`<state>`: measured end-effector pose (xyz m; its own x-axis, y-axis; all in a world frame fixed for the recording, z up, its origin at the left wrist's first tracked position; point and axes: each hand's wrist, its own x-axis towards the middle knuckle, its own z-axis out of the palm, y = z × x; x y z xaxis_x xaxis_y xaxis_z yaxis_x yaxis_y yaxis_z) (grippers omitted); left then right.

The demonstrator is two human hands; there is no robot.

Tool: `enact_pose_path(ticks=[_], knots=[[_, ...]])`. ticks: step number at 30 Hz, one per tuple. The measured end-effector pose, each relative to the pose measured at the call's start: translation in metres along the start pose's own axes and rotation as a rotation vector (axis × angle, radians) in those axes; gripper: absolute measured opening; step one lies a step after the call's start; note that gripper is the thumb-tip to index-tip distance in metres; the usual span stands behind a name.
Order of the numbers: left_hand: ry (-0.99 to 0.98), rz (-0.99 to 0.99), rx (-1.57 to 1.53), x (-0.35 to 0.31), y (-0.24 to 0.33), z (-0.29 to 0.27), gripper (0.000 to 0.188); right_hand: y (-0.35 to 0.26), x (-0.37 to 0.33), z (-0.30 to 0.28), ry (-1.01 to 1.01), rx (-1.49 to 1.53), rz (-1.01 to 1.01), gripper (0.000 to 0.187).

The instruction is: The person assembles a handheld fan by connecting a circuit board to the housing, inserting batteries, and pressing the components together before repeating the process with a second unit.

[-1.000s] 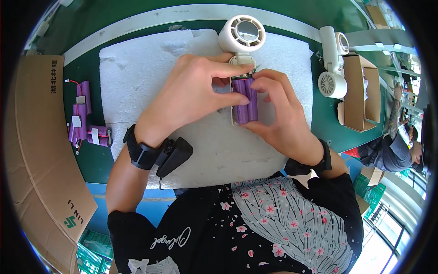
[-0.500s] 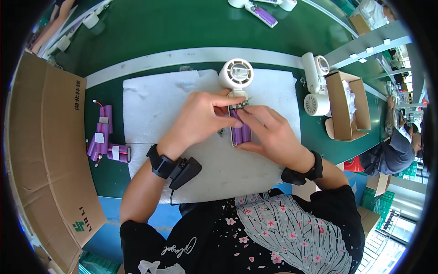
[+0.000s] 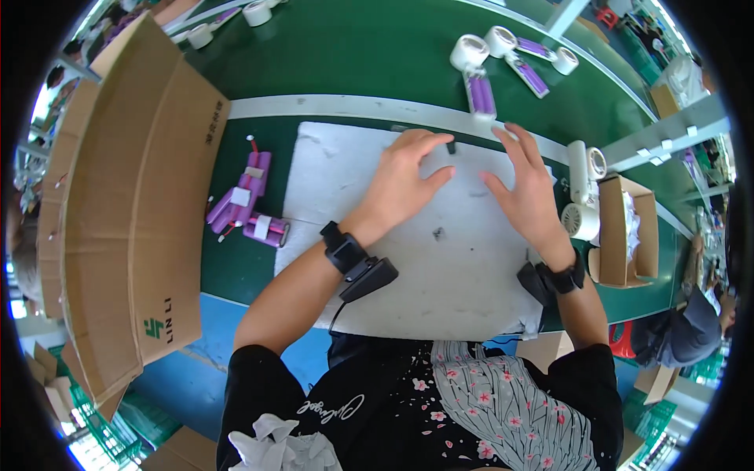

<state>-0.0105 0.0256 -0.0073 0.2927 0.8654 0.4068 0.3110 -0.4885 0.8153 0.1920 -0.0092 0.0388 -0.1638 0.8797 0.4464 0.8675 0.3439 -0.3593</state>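
Above the far half of the white foam mat (image 3: 440, 290) my left hand (image 3: 404, 177) is open, thumb and index finger apart. By that index fingertip is a small dark piece (image 3: 451, 147), too small to name; whether the finger touches it I cannot tell. My right hand (image 3: 528, 192) is also open, with fingers spread and nothing in them. Just beyond its fingertips a white handheld fan (image 3: 471, 53) lies on the green belt, its handle uncovered and purple battery cells (image 3: 481, 96) showing. The handle's near end reaches the pale rail (image 3: 353, 104).
Purple battery packs (image 3: 242, 196) with wired plugs lie left of the mat, beside a tall cardboard box (image 3: 133, 212). White fans (image 3: 581, 221) and a small carton (image 3: 628, 235) stand at right. More uncovered fans (image 3: 525, 74) lie on the green belt (image 3: 369, 55).
The fan with purple cells was between my hands on the mat; now both hands are off it and a fan lies by the rail. My hands have parted and opened. The view has shifted.
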Motion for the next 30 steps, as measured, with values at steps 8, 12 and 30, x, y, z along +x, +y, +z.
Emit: enact_pose_path(ticks=[8,12,30], knots=[[0.061,-0.063,0.047,0.004,0.008,-0.003,0.040,0.026,-0.037,0.005,-0.176,0.258,-0.063,0.035],[0.195,0.023,0.354,0.009,0.023,-0.038,0.040,0.031,-0.035,0.010,-0.153,0.312,-0.081,0.030],[0.164,-0.697,0.944,-0.075,0.020,-0.168,0.052,0.039,-0.043,0.009,-0.136,0.355,-0.115,0.025]])
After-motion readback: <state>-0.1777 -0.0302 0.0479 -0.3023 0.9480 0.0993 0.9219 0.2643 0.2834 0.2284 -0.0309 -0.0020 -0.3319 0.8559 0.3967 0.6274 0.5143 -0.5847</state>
